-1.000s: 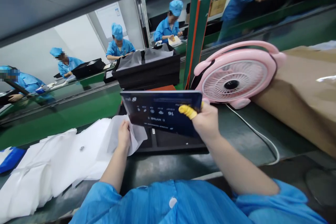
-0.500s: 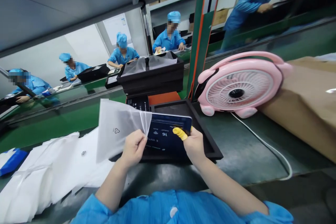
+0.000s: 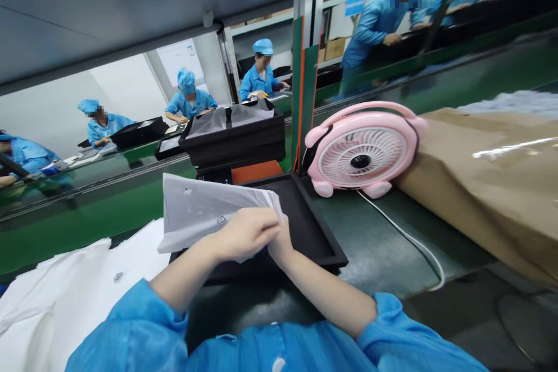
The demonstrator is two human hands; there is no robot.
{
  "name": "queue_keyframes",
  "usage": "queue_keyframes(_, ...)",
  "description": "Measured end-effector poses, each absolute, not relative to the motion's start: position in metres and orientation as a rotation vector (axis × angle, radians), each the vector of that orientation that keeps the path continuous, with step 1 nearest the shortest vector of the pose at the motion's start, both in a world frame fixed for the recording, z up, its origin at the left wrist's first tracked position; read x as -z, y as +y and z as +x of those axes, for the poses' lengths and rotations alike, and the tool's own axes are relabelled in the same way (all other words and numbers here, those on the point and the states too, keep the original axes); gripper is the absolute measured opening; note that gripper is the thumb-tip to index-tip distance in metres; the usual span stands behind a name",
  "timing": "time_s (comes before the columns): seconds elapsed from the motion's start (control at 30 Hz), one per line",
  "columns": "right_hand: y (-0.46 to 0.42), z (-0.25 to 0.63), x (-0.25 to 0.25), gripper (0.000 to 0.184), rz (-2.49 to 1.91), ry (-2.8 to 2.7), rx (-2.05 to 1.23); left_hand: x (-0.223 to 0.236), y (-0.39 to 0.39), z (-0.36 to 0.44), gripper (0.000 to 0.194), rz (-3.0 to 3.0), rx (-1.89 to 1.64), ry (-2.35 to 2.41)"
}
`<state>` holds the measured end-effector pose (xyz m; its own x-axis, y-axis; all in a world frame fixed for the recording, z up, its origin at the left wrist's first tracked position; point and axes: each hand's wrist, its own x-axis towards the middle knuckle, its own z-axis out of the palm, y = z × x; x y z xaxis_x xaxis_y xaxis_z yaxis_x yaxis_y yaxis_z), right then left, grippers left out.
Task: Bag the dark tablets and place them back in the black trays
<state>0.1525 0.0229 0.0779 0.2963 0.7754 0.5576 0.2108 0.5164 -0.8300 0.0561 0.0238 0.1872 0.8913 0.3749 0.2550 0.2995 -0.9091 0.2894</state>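
My left hand (image 3: pixel 250 232) is closed on the mouth end of a frosted plastic bag (image 3: pixel 196 209), which slants out to the left and bears a small triangle mark. The tablet's dark screen no longer shows; the bag covers it. Close against the left hand, my right hand (image 3: pixel 282 244) is bent inward at the same end of the bag. Its fingers look curled but are mostly hidden, so what they hold cannot be made out. Beneath both hands lies a shallow black tray (image 3: pixel 322 232) on the bench.
White bags (image 3: pixel 87 279) are piled at the left. A pink fan (image 3: pixel 364 154) with a white cord (image 3: pixel 405 221) stands at the right, beside a brown carton (image 3: pixel 479 186). Behind the tray is a black box (image 3: pixel 235 139). Several co-workers in blue sit or stand beyond.
The bag has moved right over the tablet, covering its screen. My left hand has slid right to meet my right hand, which has come inward. The camera view has shifted to the right.
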Motion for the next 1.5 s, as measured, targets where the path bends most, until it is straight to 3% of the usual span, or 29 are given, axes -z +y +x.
queue_keyframes(0.07,0.021,0.164,-0.095,0.027,-0.983,-1.169,-0.583,-0.209,0.034,0.037,0.022,2.791,-0.595,0.601)
queue_keyframes(0.13,0.019,0.179,-0.119,0.030,-0.953,-1.130,-0.701,-0.231,0.051,0.020,0.038,2.774,-0.710,0.903)
queue_keyframes(0.23,0.021,0.210,-0.159,0.035,-0.976,-1.228,-0.847,-0.246,0.070,0.012,0.035,2.591,-0.381,1.139)
queue_keyframes(0.3,0.024,0.233,-0.182,0.041,-0.962,-1.379,-0.934,-0.237,0.075,0.015,0.027,2.401,-0.351,1.111)
queue_keyframes(0.4,0.028,0.267,-0.207,0.052,-0.925,-1.719,-1.008,-0.207,0.073,0.021,0.030,2.071,-0.770,1.128)
queue_keyframes(0.5,0.031,0.298,-0.224,0.064,-1.168,-2.044,-0.888,-0.177,0.072,0.019,0.040,1.735,-1.059,1.122)
queue_keyframes(0.67,0.046,0.341,-0.268,0.030,-1.563,-1.970,-0.172,-0.145,0.071,0.015,0.042,1.529,-1.164,1.140)
queue_keyframes(0.73,0.053,0.340,-0.281,0.033,-1.478,-1.832,0.063,-0.138,0.068,0.022,0.041,1.489,-1.209,1.151)
queue_keyframes(0.8,0.058,0.326,-0.282,0.044,-1.375,-1.842,-0.009,-0.135,0.065,0.032,0.040,1.459,-1.239,1.133)
queue_keyframes(0.87,0.062,0.307,-0.274,0.047,-1.387,-1.974,-0.300,-0.133,0.063,0.042,0.039,1.435,-1.267,1.094)
queue_keyframes(0.97,0.067,0.301,-0.269,0.027,-1.589,-2.127,-0.602,-0.129,0.063,0.047,0.039,1.404,-1.315,1.094)
queue_keyframes(1.07,0.070,0.325,-0.286,0.017,-1.725,-1.934,-0.400,-0.120,0.066,0.042,0.037,1.390,-1.327,1.167)
queue_keyframes(1.17,0.075,0.335,-0.309,0.029,-1.541,-1.685,-0.096,-0.113,0.066,0.042,0.036,1.343,-1.341,1.213)
queue_keyframes(1.3,0.087,0.276,-0.309,0.058,-1.373,-2.093,-0.394,-0.113,0.058,0.061,0.033,1.304,-1.372,1.158)
queue_keyframes(1.43,0.109,0.213,-0.287,0.016,-1.376,-2.343,-0.378,-0.112,0.050,0.083,0.031,1.283,-1.297,1.057)
queue_keyframes(1.5,0.119,0.208,-0.284,0.007,-1.386,-2.311,-0.339,-0.106,0.050,0.089,0.028,1.254,-1.261,1.028)
